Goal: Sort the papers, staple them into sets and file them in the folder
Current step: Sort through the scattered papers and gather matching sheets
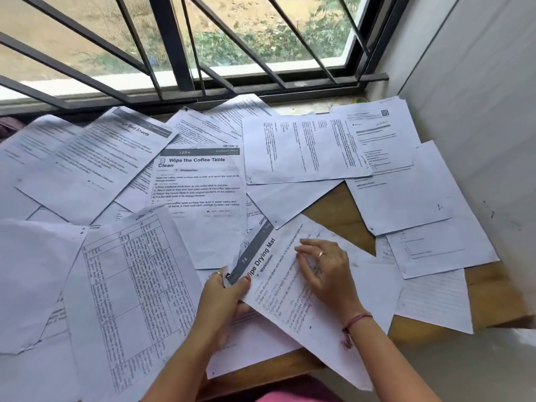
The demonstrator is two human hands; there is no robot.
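Observation:
Many printed white sheets lie scattered and overlapping across a wooden table [345, 211]. My left hand [224, 297] pinches the top corner of a sheet headed "Wipe Drying Mat" [278, 288], lifted slightly and tilted. My right hand [324, 271] rests flat on that same sheet with fingers spread. A sheet headed "Wipe the Coffee Table Clean" [200, 198] lies just beyond it. A sheet with a printed table grid [130, 285] sits to the left. No stapler or folder is in view.
A barred window [185, 53] runs along the table's far edge. A white wall [478, 111] closes the right side. More sheets cover the far right [406, 187] and far left [87, 169]. The table's front right corner [499, 303] shows bare wood.

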